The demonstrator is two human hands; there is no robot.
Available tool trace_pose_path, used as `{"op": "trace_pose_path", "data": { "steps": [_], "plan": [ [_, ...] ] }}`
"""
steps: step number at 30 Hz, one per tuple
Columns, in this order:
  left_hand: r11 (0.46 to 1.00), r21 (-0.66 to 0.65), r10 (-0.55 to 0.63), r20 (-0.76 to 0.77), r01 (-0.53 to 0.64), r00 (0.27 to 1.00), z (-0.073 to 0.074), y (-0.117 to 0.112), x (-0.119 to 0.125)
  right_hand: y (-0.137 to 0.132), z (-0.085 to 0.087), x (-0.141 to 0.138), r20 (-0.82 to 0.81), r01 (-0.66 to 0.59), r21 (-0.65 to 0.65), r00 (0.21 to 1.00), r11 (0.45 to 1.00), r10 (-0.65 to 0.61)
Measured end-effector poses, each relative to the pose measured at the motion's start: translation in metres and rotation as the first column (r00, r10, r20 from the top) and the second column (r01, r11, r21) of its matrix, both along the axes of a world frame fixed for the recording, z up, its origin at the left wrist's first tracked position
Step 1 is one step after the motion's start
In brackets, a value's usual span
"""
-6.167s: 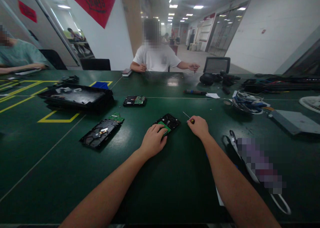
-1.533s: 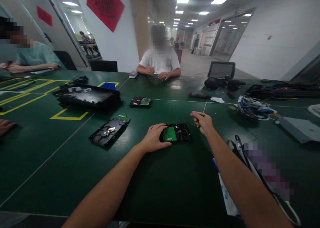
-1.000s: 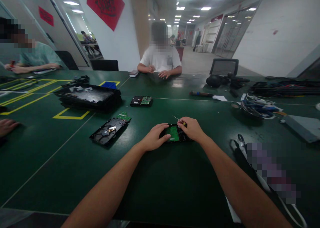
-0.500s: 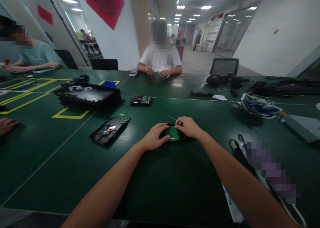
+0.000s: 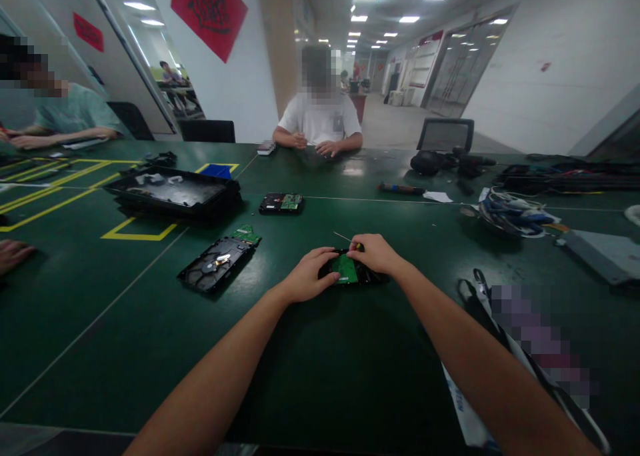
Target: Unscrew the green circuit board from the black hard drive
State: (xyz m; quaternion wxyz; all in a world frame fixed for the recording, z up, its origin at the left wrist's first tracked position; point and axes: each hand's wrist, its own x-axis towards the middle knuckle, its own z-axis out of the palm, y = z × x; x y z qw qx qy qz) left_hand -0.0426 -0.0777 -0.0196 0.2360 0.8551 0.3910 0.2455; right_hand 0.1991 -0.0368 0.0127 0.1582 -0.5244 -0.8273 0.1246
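A hard drive (image 5: pixel 345 271) with a green circuit board lies on the green table in front of me. My left hand (image 5: pixel 311 274) grips its left end, thumb on the near edge and fingers on the far edge. My right hand (image 5: pixel 376 253), closed, is over the drive's right part. Between its thumb and fingers is a thin screwdriver (image 5: pixel 343 237), its shaft pointing up and left; a bit of yellow shows at the grip. Most of the handle is hidden by the fingers.
To the left lies an opened drive (image 5: pixel 217 263); another drive (image 5: pixel 281 203) lies farther back. Stacked black trays (image 5: pixel 175 193) stand at back left. A screwdriver (image 5: pixel 400 188), cable bundle (image 5: pixel 515 213) and lanyard (image 5: pixel 483 286) lie to the right. Co-workers sit opposite and at left.
The view has shifted very slightly. Both hands, the drive and the screwdriver hold nearly the same places.
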Motion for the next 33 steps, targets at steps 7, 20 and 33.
{"op": "trace_pose_path", "data": {
  "steps": [7,20,33],
  "plan": [
    [1.0,-0.001,-0.002,-0.004,0.002,1.0,-0.001,0.0,0.0,0.002,0.003,0.007,-0.067,0.037,-0.041,0.997,0.998,-0.039],
    [1.0,0.023,0.007,0.001,-0.007,1.0,-0.001,0.0,0.001,-0.008,0.014,0.017,-0.258,0.165,-0.117,0.947,0.979,-0.19],
    [0.999,0.034,-0.016,0.025,0.015,1.0,-0.004,0.001,0.001,-0.015,0.088,0.012,-0.442,0.269,0.159,0.88,0.95,-0.175]
  ]
}}
